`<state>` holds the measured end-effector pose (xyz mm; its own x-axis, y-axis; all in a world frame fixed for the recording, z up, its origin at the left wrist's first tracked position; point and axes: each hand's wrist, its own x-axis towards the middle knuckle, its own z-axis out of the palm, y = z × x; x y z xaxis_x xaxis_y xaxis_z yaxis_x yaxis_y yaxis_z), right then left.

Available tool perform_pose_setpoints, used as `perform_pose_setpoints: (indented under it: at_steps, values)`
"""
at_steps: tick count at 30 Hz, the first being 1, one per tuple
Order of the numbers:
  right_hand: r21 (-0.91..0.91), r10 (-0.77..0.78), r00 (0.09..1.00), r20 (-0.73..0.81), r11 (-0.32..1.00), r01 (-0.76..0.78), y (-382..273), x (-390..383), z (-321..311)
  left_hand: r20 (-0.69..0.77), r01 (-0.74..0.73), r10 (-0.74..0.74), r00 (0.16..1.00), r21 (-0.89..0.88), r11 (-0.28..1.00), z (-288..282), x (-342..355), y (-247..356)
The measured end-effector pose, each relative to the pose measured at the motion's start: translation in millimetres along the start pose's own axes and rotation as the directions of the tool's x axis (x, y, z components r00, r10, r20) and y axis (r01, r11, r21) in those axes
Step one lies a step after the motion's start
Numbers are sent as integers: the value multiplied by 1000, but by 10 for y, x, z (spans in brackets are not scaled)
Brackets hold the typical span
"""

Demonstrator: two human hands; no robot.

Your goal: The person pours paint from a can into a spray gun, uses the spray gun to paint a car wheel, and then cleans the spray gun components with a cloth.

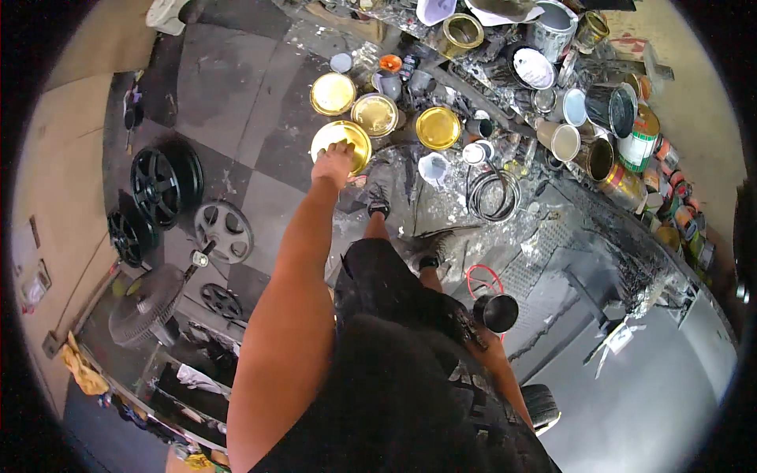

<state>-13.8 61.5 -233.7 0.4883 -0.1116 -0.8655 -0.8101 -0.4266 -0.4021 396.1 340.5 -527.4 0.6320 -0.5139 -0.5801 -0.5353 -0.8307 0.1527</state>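
My left hand [335,162] reaches down to a round gold-lidded can [359,135]. Its fingers lie slightly apart on top of the lid, near the edge closest to me. In my right hand [489,348], by my right thigh, is a dark cup [498,313] with its mouth facing up; what it contains is too dark to make out. Around the left hand stand more gold-lidded cans: one just beyond it [333,94], one to the right [374,115], and another farther right [438,128].
A paint-spattered bench [481,91] holds several open cans and cups. A coiled black hose [494,194] lies right of my feet, near a red hose loop [481,270]. Wheel rims [158,185] and a fan [146,306] stand left; a grey panel [631,402] fills the lower right.
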Motion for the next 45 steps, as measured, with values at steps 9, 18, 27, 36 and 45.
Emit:
perform_pose_setpoints:
  at_steps: [9, 18, 27, 36, 45]
  values:
    - [77, 317, 948, -18, 946, -314, -47, -34, 68, 88, -35, 26, 996, 108, 994, 178, 402, -90]
    - [-208, 166, 966, -198, 956, -207, -300, 301, -59, 47, 21, -20, 999, -11, 1000, 134, 215, -24]
    - [-119, 28, 953, -302, 991, -67, -511, 458, -337, 386, 167, -95, 918, -156, 974, -200, 534, -72]
    - [111, -109, 918, -382, 980, 163, -316, 322, -450, 230, 77, -86, 969, 47, 996, 326, 348, 155]
    - [792, -417, 887, 200, 602, 104, 749, -114, -566, 238, -173, 161, 958, 29, 985, -443, -536, 1617]
